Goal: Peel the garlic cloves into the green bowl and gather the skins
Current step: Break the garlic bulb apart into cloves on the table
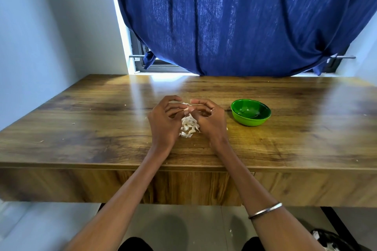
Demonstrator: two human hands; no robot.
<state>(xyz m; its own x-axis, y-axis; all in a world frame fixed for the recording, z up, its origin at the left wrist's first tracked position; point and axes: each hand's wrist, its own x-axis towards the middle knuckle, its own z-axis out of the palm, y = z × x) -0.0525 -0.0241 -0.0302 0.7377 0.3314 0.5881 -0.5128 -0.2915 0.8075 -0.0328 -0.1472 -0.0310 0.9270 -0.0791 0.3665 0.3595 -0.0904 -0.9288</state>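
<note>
A garlic clove (186, 108) is pinched between the two hands above the middle of the wooden table (81, 128). Only a pale sliver of it shows between the fingertips, so its long axis and which way its tip points cannot be made out. A thin white wisp of skin sticks up from it toward the far side. The left hand (165, 120) and the right hand (210, 117) both have their fingers curled in, thumbs and forefingers meeting on the clove. Directly below the hands lies a pile of garlic skins (188, 127), partly hidden by the palms. The green bowl (250, 112) stands upright to the right, apart from the hands; its contents are hard to read. A metal bangle (265, 210) circles the right forearm.
</note>
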